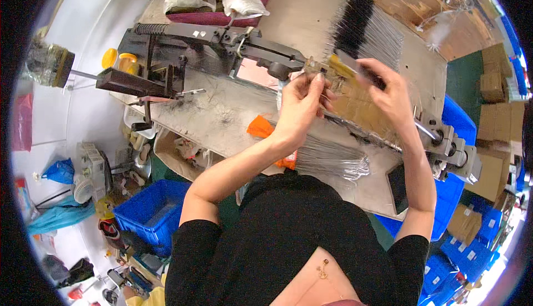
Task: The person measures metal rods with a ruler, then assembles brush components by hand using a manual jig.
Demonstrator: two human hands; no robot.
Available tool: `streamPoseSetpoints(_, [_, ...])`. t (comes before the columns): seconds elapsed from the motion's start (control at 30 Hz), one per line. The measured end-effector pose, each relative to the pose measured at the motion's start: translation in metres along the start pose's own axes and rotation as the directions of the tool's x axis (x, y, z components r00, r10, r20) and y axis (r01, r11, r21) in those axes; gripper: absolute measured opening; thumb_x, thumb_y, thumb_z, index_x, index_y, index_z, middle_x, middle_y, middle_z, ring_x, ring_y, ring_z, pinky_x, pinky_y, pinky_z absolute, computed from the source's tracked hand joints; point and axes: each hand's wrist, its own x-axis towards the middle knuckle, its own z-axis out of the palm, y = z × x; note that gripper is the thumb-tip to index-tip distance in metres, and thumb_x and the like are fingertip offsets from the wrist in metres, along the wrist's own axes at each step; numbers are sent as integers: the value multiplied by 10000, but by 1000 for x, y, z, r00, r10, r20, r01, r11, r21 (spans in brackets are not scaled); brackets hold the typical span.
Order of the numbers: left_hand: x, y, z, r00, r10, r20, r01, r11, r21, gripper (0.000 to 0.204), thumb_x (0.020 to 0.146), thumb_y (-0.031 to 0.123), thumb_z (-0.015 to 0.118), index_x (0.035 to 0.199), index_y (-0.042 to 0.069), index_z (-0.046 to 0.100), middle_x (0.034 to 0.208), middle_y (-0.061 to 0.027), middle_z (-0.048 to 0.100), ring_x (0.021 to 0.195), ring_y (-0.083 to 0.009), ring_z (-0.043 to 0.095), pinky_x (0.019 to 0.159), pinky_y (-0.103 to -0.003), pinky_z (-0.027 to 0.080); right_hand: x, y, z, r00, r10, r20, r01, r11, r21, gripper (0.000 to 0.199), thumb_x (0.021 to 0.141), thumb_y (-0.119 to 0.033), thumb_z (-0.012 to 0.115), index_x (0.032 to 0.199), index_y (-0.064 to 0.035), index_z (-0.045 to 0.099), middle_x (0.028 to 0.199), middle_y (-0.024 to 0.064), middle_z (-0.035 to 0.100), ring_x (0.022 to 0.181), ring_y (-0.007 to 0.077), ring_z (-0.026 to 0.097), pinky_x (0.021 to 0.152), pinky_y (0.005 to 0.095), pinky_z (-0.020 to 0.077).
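Note:
My left hand (pixel 301 106) is closed in a pinch beside the end of a long dark metal machine (pixel 244 44). What its fingers hold is too small to make out. To its right, my right hand (pixel 387 90) is wrapped round a flat dark tool with a yellow part (pixel 347 66), blurred by motion; its exact kind does not show. The tool's yellow part is close to the machine's brass-coloured end piece (pixel 314 63). Under both hands lies a brown board (pixel 361 103). A bundle of bent metal wires (pixel 333 159) rests nearer my body, next to orange wrapping (pixel 260 127).
Black-bristled wires (pixel 355 14) and bare wires (pixel 386 37) lie at the back of the table. A metal clamping unit (pixel 452 150) stands at the right edge. A crank handle (pixel 142 124) juts out at left. Blue bins (pixel 150 211) and cardboard boxes (pixel 493 125) stand around.

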Motion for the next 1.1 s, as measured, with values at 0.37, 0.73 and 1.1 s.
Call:
streamPoseSetpoints(0.37, [-2,16,-9,970,-182,160,187,982,-15,436,983,396,508,1068,-28,564,947,-123,650,820,-182,653,702,-314,548,24,-1,3,876,159,455,-315,904,290,217,847,-118,620,1024,6,604,812,110,628,777,146,583,736,297,469])
streamPoseSetpoints(0.73, [4,39,-14,914,-220,341,363,817,-447,676,961,572,387,1324,5,451,1301,-179,527,1171,-320,550,1041,-467,429,-9,-40,-1,973,-228,33,230,955,-189,282,794,-18,623,1074,-42,637,976,149,611,918,344,609,793,386,505])
streamPoseSetpoints(1.1, [1,40,-16,901,-239,361,404,767,-499,662,961,560,393,1285,-10,483,1303,-197,525,1200,-362,525,1064,-496,387,-3,-28,4,995,-87,45,89,995,-44,212,790,-16,638,994,-31,693,920,139,642,876,300,628,768,360,497])
